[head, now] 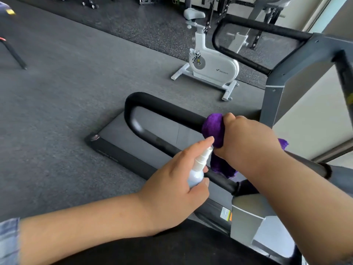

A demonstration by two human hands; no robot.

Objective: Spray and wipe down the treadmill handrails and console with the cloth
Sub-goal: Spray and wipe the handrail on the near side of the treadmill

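- The black handrail (164,109) runs as a long loop from the lower right out to the upper left, its long axis slanting away from the person.
- The left hand (172,180) grips a small white spray bottle (198,169), fingers curled round it, forefinger on the nozzle, which points up and right at the cloth just beside it.
- The right hand (246,138) clamps the purple cloth (213,129) round the rail; bare rail to wipe lies to its left.
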